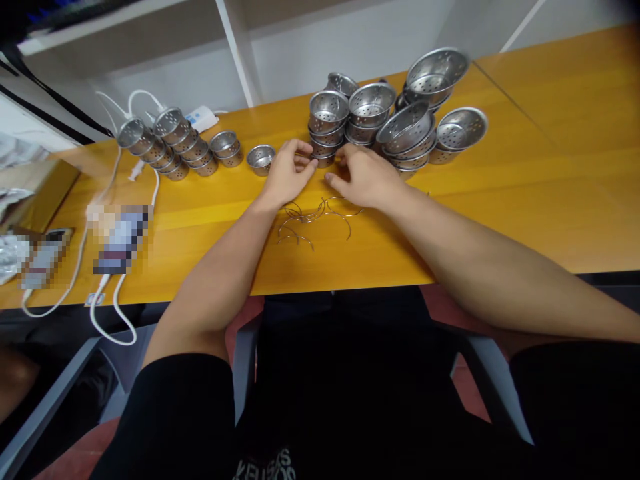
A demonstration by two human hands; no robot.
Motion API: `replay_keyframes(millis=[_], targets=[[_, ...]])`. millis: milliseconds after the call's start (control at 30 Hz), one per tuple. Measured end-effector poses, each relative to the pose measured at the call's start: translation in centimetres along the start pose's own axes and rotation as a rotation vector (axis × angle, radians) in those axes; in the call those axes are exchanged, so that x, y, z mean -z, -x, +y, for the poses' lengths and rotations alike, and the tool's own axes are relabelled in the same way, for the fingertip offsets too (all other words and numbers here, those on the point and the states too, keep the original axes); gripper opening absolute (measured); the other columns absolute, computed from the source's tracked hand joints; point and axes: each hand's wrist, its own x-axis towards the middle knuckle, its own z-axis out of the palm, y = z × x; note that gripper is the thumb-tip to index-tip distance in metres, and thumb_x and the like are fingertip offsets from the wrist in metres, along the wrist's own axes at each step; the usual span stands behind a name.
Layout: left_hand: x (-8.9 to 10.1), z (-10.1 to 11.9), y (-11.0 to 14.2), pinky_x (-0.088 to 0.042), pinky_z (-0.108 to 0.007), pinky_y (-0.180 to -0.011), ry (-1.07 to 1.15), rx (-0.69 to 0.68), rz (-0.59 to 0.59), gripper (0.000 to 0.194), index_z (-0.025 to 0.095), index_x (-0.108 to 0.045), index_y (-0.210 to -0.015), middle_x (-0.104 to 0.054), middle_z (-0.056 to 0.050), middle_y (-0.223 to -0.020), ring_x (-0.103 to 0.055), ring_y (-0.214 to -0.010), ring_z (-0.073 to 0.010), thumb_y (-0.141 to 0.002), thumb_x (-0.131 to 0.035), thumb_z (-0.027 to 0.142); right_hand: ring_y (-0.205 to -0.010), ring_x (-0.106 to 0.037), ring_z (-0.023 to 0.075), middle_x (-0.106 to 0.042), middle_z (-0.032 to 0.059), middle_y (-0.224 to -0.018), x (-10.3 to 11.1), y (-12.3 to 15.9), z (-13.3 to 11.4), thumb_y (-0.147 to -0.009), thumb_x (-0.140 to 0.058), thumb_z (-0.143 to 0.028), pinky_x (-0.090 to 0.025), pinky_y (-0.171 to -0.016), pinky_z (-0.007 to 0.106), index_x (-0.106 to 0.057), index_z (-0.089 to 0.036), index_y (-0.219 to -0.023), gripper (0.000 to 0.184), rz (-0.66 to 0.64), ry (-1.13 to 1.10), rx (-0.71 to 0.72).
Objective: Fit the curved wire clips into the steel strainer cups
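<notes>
My left hand point(291, 171) reaches over the table with its thumb and fingers apart, at the left side of a stack of perforated metal cups point(329, 112). On that stack's right side is my right hand point(367, 175), its thumb also apart from its bent fingers. Whether the fingertips touch the lowest cup, I cannot tell. No object shows in either hand. A single metal cup point(261, 160) sits just left of my left hand. Several thin curved wires point(300, 219) lie on the table below my hands.
More stacked cups point(407, 130) stand close by on the right, some tilted. Smaller cup stacks point(185, 143) are at the left, near a white power strip point(203, 119). Two phones with white cables lie on the yellow table point(550, 200). A box point(43, 190) is at the far left.
</notes>
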Motion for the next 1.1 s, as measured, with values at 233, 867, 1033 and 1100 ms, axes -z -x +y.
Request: replay_keyframes(millis=[233,867,1033,1100], targets=[[4.8,1.9,0.2,-0.058,-0.062,-0.147,-0.245,-0.027,0.206,0.045,0.034,-0.074,-0.139,-0.077,-0.01,-0.157,-0.075,-0.156,-0.0386,-0.105,-0.103,0.038,-0.105,-0.081,0.0404,-0.087,0.0162,-0.107,2.1,1.4,-4.0,-0.123,-0.06,-0.039,-0.055,-0.091,0.05,-0.08,-0.025,-0.109,0.027,-0.033,0.022,0.122],[7.7,0.4,0.5,-0.038,-0.06,-0.165,-0.337,0.302,0.273,0.1,0.023,-0.058,-0.165,-0.064,-0.023,-0.18,-0.058,-0.182,-0.046,-0.082,-0.113,0.015,-0.101,-0.081,0.0321,-0.089,0.0123,-0.121,5.0,0.7,-1.4,-0.109,-0.08,-0.026,-0.055,-0.091,0.045,-0.079,-0.025,-0.116,0.007,-0.345,0.101,0.32],[5.7,1.0,0.5,-0.051,-0.058,-0.156,-0.177,0.0,0.277,0.106,0.037,-0.049,-0.173,-0.066,-0.016,-0.18,-0.068,-0.173,-0.0402,-0.092,-0.115,0.055,-0.074,-0.068,0.0214,-0.082,-0.0003,-0.088,6.4,1.3,-2.7,-0.104,-0.094,-0.027,-0.049,-0.075,0.04,-0.073,-0.027,-0.094,0.023,-0.581,0.048,0.22],[4.8,1.8,0.8,-0.054,-0.055,-0.152,-0.171,-0.036,0.242,0.109,0.037,-0.048,-0.173,-0.066,-0.017,-0.18,-0.07,-0.17,-0.0397,-0.091,-0.116,0.062,-0.074,-0.069,0.0212,-0.083,-0.0006,-0.088,6.1,1.4,-3.2,-0.102,-0.089,-0.018,-0.048,-0.074,0.039,-0.076,-0.026,-0.094,0.017,-0.614,0.066,0.208]])
